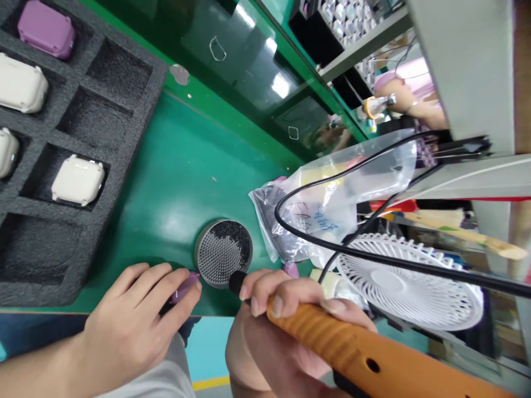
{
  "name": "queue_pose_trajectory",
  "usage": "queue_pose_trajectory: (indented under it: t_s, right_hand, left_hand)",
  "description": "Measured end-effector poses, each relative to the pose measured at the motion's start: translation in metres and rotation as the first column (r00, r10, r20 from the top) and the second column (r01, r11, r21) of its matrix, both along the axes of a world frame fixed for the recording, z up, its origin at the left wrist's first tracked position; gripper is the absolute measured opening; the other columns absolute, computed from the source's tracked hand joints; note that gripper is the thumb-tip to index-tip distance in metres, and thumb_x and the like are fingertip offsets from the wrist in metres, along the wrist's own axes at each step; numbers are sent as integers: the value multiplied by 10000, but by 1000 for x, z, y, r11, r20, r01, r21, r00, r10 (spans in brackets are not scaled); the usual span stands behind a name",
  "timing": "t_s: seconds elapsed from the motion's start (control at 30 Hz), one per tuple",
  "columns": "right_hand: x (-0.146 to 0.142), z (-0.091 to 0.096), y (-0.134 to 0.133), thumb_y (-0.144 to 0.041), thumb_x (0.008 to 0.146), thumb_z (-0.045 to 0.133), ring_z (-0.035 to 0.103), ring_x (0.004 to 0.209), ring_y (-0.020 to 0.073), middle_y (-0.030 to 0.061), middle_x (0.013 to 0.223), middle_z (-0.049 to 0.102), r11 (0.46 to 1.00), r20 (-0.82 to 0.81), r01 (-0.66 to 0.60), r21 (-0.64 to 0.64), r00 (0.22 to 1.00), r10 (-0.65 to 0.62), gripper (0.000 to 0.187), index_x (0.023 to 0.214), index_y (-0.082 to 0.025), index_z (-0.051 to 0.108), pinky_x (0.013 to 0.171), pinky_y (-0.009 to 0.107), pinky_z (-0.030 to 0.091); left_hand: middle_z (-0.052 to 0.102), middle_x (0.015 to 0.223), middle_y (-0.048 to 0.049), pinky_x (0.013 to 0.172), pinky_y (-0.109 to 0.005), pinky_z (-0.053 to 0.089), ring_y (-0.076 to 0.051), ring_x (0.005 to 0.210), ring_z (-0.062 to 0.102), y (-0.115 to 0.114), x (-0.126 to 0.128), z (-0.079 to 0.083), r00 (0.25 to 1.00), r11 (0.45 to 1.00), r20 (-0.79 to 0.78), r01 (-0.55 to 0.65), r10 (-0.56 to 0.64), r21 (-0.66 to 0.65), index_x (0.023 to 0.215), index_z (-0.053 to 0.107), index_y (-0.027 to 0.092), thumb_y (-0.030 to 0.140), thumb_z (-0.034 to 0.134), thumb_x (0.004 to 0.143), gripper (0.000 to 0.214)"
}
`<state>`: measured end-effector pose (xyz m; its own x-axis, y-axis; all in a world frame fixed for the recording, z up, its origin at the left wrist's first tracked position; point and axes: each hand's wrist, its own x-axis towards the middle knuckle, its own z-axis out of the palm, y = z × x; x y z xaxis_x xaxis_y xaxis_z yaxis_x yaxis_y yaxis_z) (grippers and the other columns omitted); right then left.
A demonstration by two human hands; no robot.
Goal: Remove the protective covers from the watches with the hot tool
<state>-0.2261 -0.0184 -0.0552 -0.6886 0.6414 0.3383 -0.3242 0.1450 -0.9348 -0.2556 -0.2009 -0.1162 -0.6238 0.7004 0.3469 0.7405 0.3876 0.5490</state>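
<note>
My left hand (136, 315) pinches a small purple part (185, 287) at the near edge of the green table (182, 166). My right hand (286, 315) is wrapped round an orange-handled tool (352, 348) whose black tip (236, 281) points left, close to the purple part. Just beyond both hands sits a round metal tin (223, 252) filled with tiny dark pieces.
A black foam tray (120, 72) at the left holds white cases (78, 180) and a purple case (45, 27). A clear plastic bag (332, 199), a black cable (373, 257) and a small white fan (409, 282) lie at the right. Another person's hand (398, 97) works at the far right.
</note>
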Motion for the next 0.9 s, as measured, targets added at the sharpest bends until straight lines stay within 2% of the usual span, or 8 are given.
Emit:
queue_pose_trajectory:
  t_s: [0.1,0.17,0.3,0.4,0.5,0.6,0.7,0.9]
  right_hand:
    - [3,3,2,-468,1049,398,555,567,102,-65,797,569,997,-74,-5,81,997,11,302,1208,-248,531,469,309,482]
    - [6,7,4,-395,1058,415,578,563,96,-75,812,592,993,-69,-45,109,996,53,244,1221,-252,526,459,305,502]
    - [12,12,1,-447,1051,473,608,582,81,-81,840,590,975,-45,-174,136,982,181,304,1284,-255,516,477,298,549]
    - [12,7,-8,-455,1064,425,609,602,77,-80,831,564,966,-45,-221,132,972,229,322,1309,-260,500,501,286,565]
    - [8,0,-18,-434,1073,379,579,580,75,-78,810,542,978,-65,-175,110,981,183,306,1292,-263,507,475,276,526]
    - [5,-4,-22,-395,1028,506,555,533,78,-85,788,526,987,-75,-114,113,990,123,281,1273,-258,519,429,277,478]
    - [3,-4,-22,-359,1004,552,564,517,80,-92,787,535,974,-48,-171,149,983,180,287,1272,-259,521,419,279,481]
    - [5,-6,-20,-373,1002,547,555,527,74,-97,784,529,976,-35,-151,160,987,158,297,1281,-275,520,431,270,483]
  left_hand:
    - [732,1295,-38,970,-477,431,-278,1114,626,-2,0,-1,999,999,4,45,-45,-3,1300,728,237,162,538,1000,362]
    - [735,1286,-23,977,-472,427,-270,1109,625,-2,0,0,998,998,3,62,-62,-2,1287,733,243,221,576,1019,311]
    - [748,1216,-21,952,-457,425,-259,1074,627,1,-2,3,999,999,3,49,-49,-13,1251,745,239,325,644,1019,267]
    - [748,1203,-24,950,-454,418,-259,1078,625,2,-3,4,999,999,1,47,-47,-6,1231,752,239,305,627,1025,250]
    - [742,1216,-24,959,-448,416,-253,1088,622,3,-2,2,999,999,5,48,-48,7,1231,751,241,262,588,1032,258]
    - [734,1226,-23,963,-448,418,-250,1092,618,2,-2,0,999,999,17,50,-50,3,1233,747,241,254,577,1031,264]
    - [730,1227,-23,973,-451,414,-253,1106,610,1,-1,0,998,999,29,52,-52,0,1233,743,235,250,571,1032,265]
    - [728,1225,-34,981,-456,401,-266,1118,595,2,-2,-1,998,998,34,61,-61,5,1242,738,219,239,528,1044,289]
